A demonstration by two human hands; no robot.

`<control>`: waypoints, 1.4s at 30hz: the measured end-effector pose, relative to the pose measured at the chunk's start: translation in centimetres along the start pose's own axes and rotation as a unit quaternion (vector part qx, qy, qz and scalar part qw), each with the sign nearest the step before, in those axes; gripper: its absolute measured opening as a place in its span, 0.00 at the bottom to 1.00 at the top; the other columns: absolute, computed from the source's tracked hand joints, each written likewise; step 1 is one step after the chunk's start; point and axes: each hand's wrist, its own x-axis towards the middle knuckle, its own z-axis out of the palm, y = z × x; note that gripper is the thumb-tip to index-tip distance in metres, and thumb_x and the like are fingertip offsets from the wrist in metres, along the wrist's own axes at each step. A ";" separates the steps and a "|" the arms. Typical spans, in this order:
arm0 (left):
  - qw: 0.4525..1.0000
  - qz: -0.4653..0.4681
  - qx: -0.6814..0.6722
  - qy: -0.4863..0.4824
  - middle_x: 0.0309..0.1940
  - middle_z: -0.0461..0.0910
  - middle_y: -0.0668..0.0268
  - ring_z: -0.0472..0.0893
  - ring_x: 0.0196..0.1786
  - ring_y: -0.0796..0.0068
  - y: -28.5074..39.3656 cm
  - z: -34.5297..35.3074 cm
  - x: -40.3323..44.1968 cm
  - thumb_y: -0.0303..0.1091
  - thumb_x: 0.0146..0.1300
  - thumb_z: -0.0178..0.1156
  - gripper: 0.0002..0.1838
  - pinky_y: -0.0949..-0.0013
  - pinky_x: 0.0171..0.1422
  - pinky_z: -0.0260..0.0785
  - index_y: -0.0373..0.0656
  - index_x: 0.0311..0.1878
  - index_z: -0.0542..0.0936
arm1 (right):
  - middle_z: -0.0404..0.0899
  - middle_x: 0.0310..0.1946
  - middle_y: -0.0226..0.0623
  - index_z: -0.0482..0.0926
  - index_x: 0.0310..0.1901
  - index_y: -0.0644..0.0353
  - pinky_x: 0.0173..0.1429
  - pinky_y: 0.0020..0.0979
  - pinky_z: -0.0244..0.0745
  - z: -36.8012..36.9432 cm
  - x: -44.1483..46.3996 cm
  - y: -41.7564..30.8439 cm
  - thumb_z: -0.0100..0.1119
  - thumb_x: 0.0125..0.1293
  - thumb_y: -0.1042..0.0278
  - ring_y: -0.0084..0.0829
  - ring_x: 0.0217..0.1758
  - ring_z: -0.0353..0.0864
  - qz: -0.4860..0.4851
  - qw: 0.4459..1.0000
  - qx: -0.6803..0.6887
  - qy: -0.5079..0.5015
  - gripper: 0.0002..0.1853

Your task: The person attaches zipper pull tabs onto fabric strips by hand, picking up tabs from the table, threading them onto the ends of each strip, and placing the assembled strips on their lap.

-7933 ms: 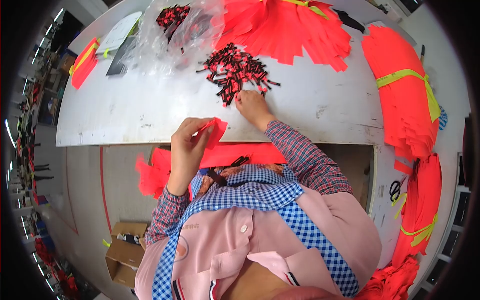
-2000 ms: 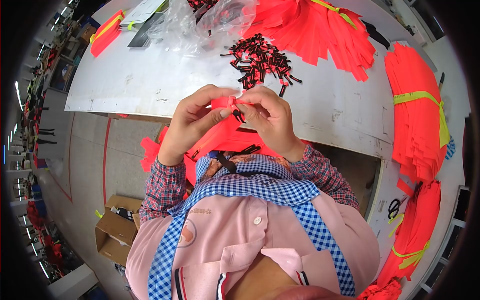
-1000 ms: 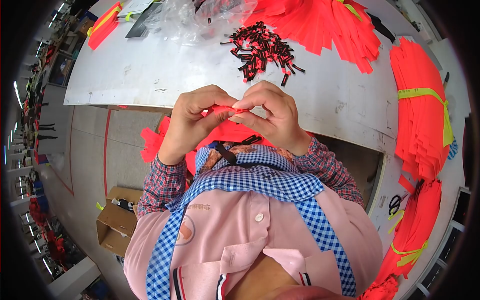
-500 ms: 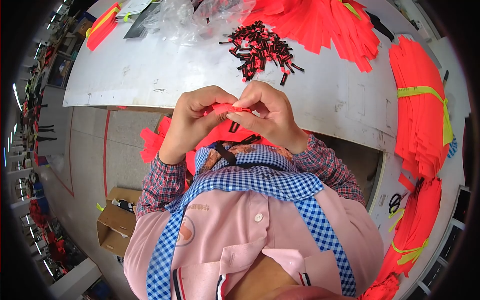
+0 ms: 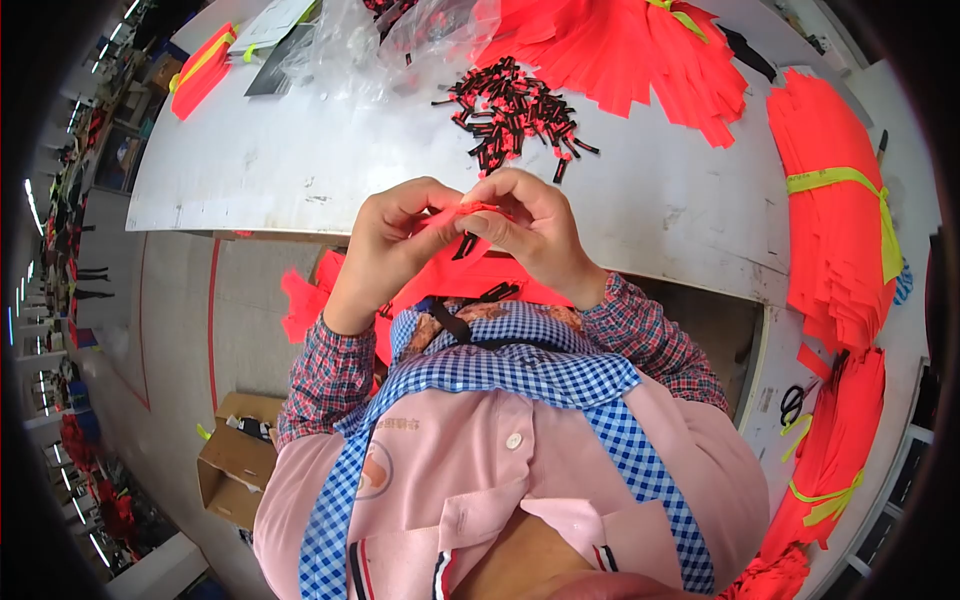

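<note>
Both my hands meet in front of my chest, near the table's front edge, pinching one piece of red-orange fabric point(image 5: 450, 272). My left hand point(image 5: 395, 240) grips it between thumb and fingers. Close beside it, my right hand point(image 5: 530, 228) presses its thumb and forefinger on the gathered edge. A black tab point(image 5: 465, 245) hangs below my right thumb. Under the hands the fabric spreads down over my lap, with more black pieces point(image 5: 500, 291) on it. Just beyond my hands lies a pile of small black and red tabs point(image 5: 515, 115).
Clear plastic bags point(image 5: 350, 45) lie at the back of the white table point(image 5: 260, 150). Red fabric strips are fanned out point(image 5: 620, 55) at the back, and tied bundles point(image 5: 835, 240) line the right side. Scissors point(image 5: 791, 404) lie there too. A cardboard box point(image 5: 235, 465) stands on the floor at left.
My hands stay pinched on the fabric. The right thumb has shifted slightly on the edge, and the fabric below hangs more spread out. The view has tilted a little.
</note>
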 end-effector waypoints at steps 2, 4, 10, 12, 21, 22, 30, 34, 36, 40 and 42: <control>1.000 0.007 0.025 -0.003 0.34 0.80 0.68 0.77 0.39 0.83 0.4 0.2 0.2 0.24 0.62 0.62 0.07 0.78 0.43 0.71 0.33 0.42 0.79 | 0.81 0.34 0.32 0.78 0.41 0.65 0.39 0.18 0.73 -0.1 -0.3 0.2 0.63 0.66 0.69 0.15 0.37 0.79 0.005 1.000 0.017 0.024 0.08; 0.999 -0.039 -0.015 -0.014 0.34 0.80 0.68 0.77 0.38 0.84 1.1 0.3 0.1 0.27 0.61 0.64 0.09 0.79 0.42 0.71 0.34 0.43 0.79 | 0.81 0.34 0.30 0.79 0.40 0.64 0.39 0.17 0.72 -0.5 -0.8 0.7 0.62 0.66 0.69 0.14 0.35 0.77 0.021 0.999 0.033 0.030 0.07; 0.999 -0.039 0.022 -0.008 0.27 0.79 0.72 0.75 0.32 0.86 0.1 1.2 1.5 0.32 0.61 0.67 0.09 0.79 0.35 0.68 0.36 0.32 0.79 | 0.72 0.31 0.25 0.74 0.38 0.62 0.36 0.18 0.67 0.2 -2.0 1.4 0.59 0.69 0.65 0.12 0.33 0.68 0.040 0.996 0.028 0.077 0.09; 0.998 -0.058 0.016 -0.029 0.29 0.80 0.72 0.75 0.33 0.86 -0.9 0.9 1.8 0.31 0.61 0.67 0.08 0.79 0.38 0.69 0.35 0.35 0.80 | 0.70 0.31 0.25 0.72 0.38 0.62 0.36 0.19 0.65 0.2 -2.3 1.3 0.57 0.70 0.64 0.13 0.33 0.66 0.059 0.994 -0.021 0.092 0.10; 0.972 -0.190 -0.024 -0.134 0.39 0.83 0.70 0.78 0.42 0.84 -4.3 0.0 -1.3 0.27 0.61 0.66 0.12 0.76 0.49 0.72 0.34 0.47 0.82 | 0.73 0.30 0.24 0.75 0.36 0.58 0.38 0.24 0.69 -7.8 0.8 -1.1 0.53 0.72 0.55 0.17 0.33 0.71 -0.055 0.908 0.101 0.404 0.14; 0.964 -0.216 -0.012 -0.153 0.39 0.83 0.70 0.78 0.42 0.84 -5.0 -1.3 -1.7 0.27 0.61 0.66 0.12 0.75 0.50 0.72 0.34 0.47 0.82 | 0.75 0.32 0.28 0.75 0.38 0.60 0.40 0.26 0.73 -9.6 0.5 -2.3 0.54 0.72 0.58 0.20 0.34 0.74 -0.056 0.899 0.117 0.418 0.13; 0.896 -0.296 0.232 -0.238 0.32 0.85 0.63 0.81 0.37 0.78 -5.2 -4.3 0.1 0.34 0.59 0.67 0.12 0.70 0.43 0.72 0.36 0.42 0.83 | 0.77 0.38 0.32 0.74 0.40 0.64 0.47 0.29 0.73 -14.6 -9.2 -1.2 0.48 0.75 0.60 0.23 0.41 0.76 -0.005 0.877 -0.015 0.479 0.14; 0.894 -0.117 0.310 -0.301 0.33 0.82 0.54 0.81 0.38 0.56 -9.9 -1.6 0.8 0.41 0.53 0.69 0.18 0.60 0.44 0.72 0.36 0.39 0.82 | 0.77 0.39 0.32 0.75 0.43 0.64 0.47 0.29 0.73 -16.0 -17.9 0.3 0.49 0.74 0.58 0.22 0.41 0.75 0.169 0.833 -0.072 0.522 0.15; 0.884 0.008 0.412 -0.220 0.37 0.81 0.55 0.80 0.42 0.54 -13.5 0.0 -0.1 0.39 0.52 0.68 0.18 0.59 0.46 0.72 0.37 0.42 0.80 | 0.77 0.41 0.35 0.75 0.45 0.64 0.48 0.31 0.74 -17.1 -21.7 1.3 0.53 0.71 0.60 0.29 0.42 0.77 0.296 0.755 -0.215 0.545 0.13; 0.893 0.071 0.416 -0.157 0.45 0.78 0.55 0.77 0.48 0.53 -13.0 2.2 0.9 0.36 0.55 0.65 0.21 0.57 0.53 0.71 0.39 0.52 0.77 | 0.74 0.40 0.44 0.74 0.46 0.64 0.51 0.36 0.73 -17.6 -22.2 3.3 0.56 0.65 0.70 0.41 0.47 0.76 0.129 0.677 -0.591 0.420 0.11; 0.885 0.091 0.434 -0.138 0.49 0.77 0.55 0.76 0.52 0.53 -12.7 2.6 2.0 0.36 0.57 0.63 0.22 0.57 0.57 0.69 0.40 0.55 0.75 | 0.75 0.42 0.43 0.75 0.43 0.63 0.55 0.38 0.70 -16.9 -18.2 4.1 0.57 0.62 0.73 0.44 0.49 0.74 0.112 0.736 -0.573 0.341 0.09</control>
